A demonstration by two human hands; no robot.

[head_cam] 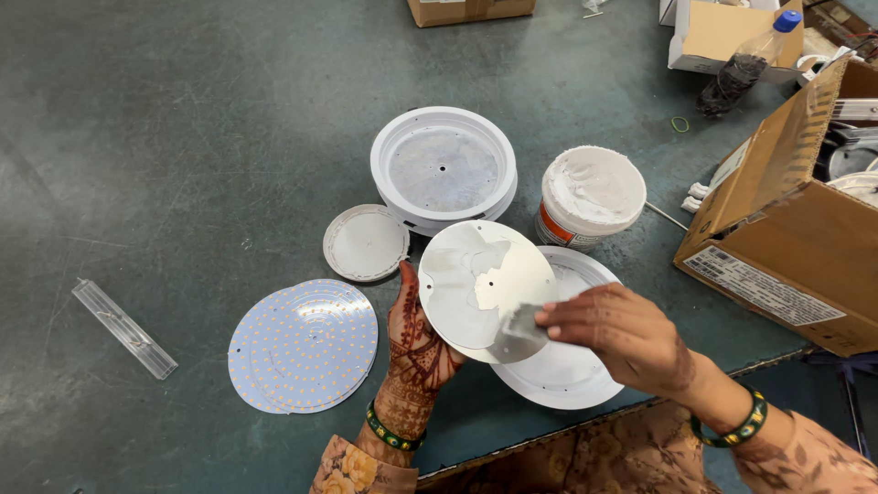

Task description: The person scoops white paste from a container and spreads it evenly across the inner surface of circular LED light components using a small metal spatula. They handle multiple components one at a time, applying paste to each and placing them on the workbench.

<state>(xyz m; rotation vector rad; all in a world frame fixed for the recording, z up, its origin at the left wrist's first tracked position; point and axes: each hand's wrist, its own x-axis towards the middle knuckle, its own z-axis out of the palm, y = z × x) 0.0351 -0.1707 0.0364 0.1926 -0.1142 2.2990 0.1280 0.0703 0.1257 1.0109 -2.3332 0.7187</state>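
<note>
My left hand [416,352] holds a round metal disc [480,279] from below, tilted up toward me and partly coated with white paste. My right hand [617,334] presses a small grey card smeared with paste [519,329] against the disc's lower right part. Under the disc lies a white round lamp housing [562,375] on the green table. An open white tub of paste [593,194] stands just behind it.
A stack of white round housings [444,169] and a small white lid [366,242] sit behind my hands. Round LED boards [304,345] lie at the left, a clear plastic strip [123,327] farther left. A cardboard box [791,233] stands at right, a plastic bottle [745,64] behind it.
</note>
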